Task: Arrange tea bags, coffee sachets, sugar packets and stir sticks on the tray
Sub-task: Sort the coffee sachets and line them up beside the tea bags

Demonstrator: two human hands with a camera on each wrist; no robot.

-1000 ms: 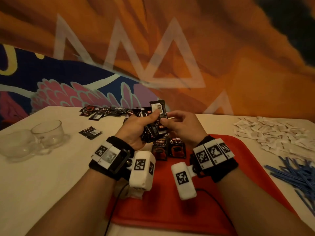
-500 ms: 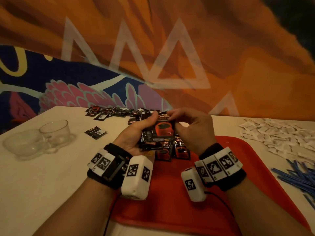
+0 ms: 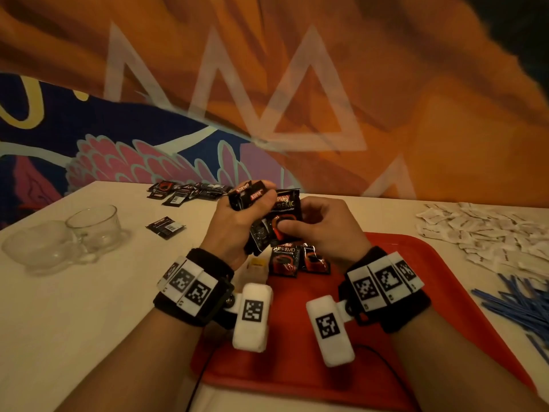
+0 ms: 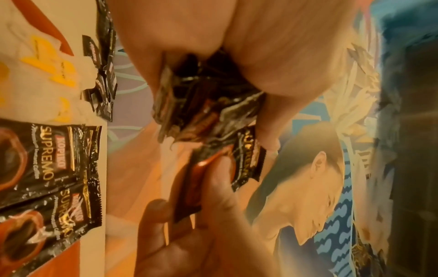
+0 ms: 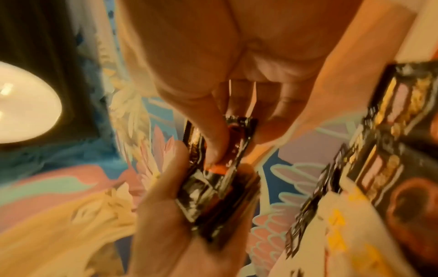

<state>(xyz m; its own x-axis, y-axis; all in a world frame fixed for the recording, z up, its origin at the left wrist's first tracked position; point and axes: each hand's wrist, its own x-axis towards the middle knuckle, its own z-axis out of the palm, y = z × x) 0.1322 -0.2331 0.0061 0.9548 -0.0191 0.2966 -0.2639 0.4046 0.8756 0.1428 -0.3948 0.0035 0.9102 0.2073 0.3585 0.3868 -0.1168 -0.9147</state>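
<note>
Your left hand (image 3: 234,224) was raised above the far edge of the red tray (image 3: 297,361), and its fingers (image 4: 154,61) were closed around a bundle of black coffee sachets (image 3: 252,197). The tops of these sachets stood out above your knuckles. Your right hand (image 3: 323,230) was just beside it, and it pinched one single sachet (image 3: 286,208) between the thumb and the other fingers (the thumb lay flat on the red cup printed on the front). This sachet was upright and it touched the bundle in the left hand.

On the tray, below your hands, two coffee sachets (image 3: 297,258) lay side by side with the printed face up. Just to their left lay white tea bags with yellow tags (image 4: 47,61), near the left edge of the tray; from the pictures I cannot tell if they lay on the tray or on the bench (image 3: 74,307).

More coffee sachets (image 3: 184,191) lay scattered on the far side of the bench, and one sachet (image 3: 165,226) lay alone, closer to you. Two glass cups (image 3: 68,239) stood at the left, touching each other. At the right of the tray there was a heap of white sugar packets (image 3: 490,230), and nearer to you a heap of blue stir sticks (image 3: 517,304), both on the bench.
</note>
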